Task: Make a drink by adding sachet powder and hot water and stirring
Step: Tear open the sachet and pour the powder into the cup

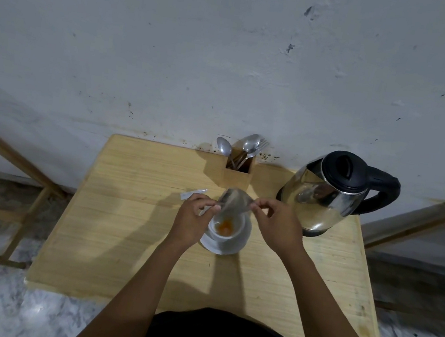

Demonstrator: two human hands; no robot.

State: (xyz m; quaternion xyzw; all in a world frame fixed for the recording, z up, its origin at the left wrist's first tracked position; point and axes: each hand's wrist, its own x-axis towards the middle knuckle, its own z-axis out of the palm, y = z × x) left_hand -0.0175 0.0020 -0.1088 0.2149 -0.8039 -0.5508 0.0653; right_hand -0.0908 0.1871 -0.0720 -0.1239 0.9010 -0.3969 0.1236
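A white cup (230, 236) stands on a white saucer (236, 248) in the middle of the wooden table (123, 226). Orange powder (225, 227) lies in the cup's bottom. Both hands hold a silvery sachet (233, 201), blurred, tipped just above the cup. My left hand (193, 219) pinches its left edge and my right hand (276, 223) pinches its right edge. A steel kettle (325, 193) with a black lid and handle stands to the right of the cup.
A wooden holder (238, 170) with spoons and a fork stands against the wall behind the cup. A torn white strip (194, 193) lies on the table left of the sachet. Wooden frames flank the table on both sides.
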